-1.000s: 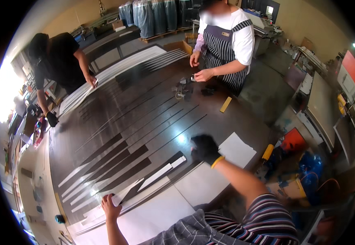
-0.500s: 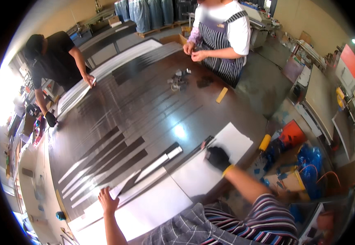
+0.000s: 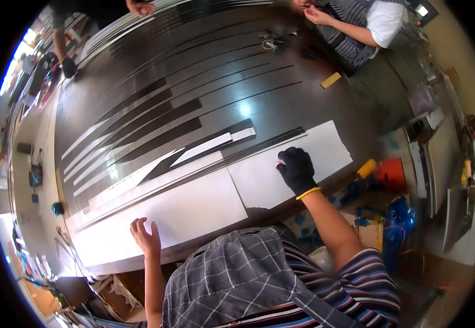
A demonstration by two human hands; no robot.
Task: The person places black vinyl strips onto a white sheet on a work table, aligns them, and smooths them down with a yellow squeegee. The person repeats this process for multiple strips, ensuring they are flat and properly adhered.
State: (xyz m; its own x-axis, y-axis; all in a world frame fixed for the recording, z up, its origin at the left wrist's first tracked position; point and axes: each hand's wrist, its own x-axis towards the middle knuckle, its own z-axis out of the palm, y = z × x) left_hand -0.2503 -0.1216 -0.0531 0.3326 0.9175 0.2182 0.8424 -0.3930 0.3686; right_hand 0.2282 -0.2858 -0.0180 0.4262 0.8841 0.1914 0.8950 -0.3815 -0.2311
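My bare left hand (image 3: 145, 237) is open over the near part of a long white sheet (image 3: 183, 205), its fingers apart and slightly bent. My right hand (image 3: 296, 168), in a black glove with a yellow cuff, is closed above a second white sheet (image 3: 325, 147). A small pale-pink tip shows by its thumb; what it belongs to is hidden. Thin dark strips (image 3: 270, 145) run along the far edge of both sheets. Just beyond lie a dark strip with white pieces (image 3: 210, 143) on it and a pointed white offcut (image 3: 133, 177).
Several dark strips (image 3: 177, 128) lie farther left on the dark table (image 3: 232, 93). A yellow block (image 3: 331, 80) and small metal parts (image 3: 273, 42) sit at the far right. Two co-workers stand across the table. A red bin (image 3: 389, 174) is beside the right edge.
My view has tipped downward. My left hand has come off the pale strip and back over the near sheet. My right hand has drawn back from the dark strips' end.
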